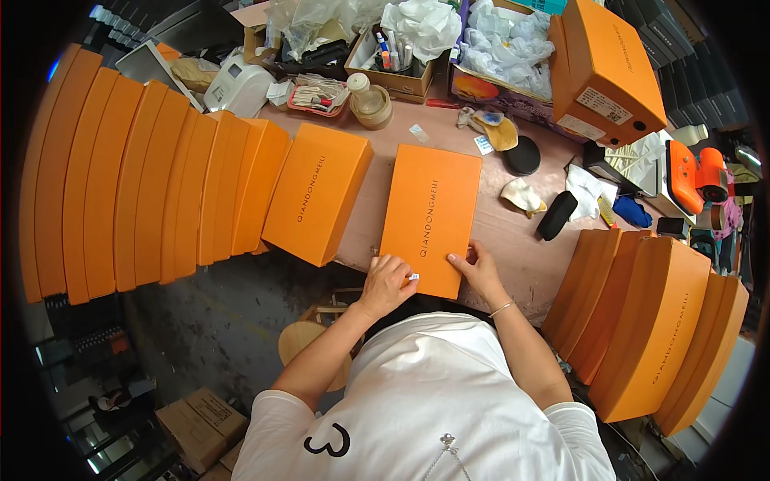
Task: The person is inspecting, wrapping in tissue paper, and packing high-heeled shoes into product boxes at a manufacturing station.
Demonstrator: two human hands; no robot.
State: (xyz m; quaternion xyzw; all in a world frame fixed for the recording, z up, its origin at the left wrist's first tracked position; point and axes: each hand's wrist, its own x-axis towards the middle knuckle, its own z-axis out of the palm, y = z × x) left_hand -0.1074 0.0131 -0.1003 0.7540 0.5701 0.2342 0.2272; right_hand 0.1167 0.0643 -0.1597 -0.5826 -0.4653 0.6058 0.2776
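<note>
An orange cardboard box [433,210] with dark lettering on its lid lies on the pink tabletop in front of me. At its near left corner is my left hand [387,285], its fingers curled. A small white sticker [413,276] shows at those fingertips, over the lid's near edge. My right hand [481,272] holds the box's near right side, with the thumb on the lid and the other fingers along the side, partly hidden. Just left of this box stands another orange box [318,192], apart from it.
A long row of orange boxes [144,180] runs along the left; more orange boxes [650,321] stand at the right. A black round tin [523,155], a glass jar [369,104] and a carton of pens [393,68] sit farther back. A wooden stool [301,345] stands below left.
</note>
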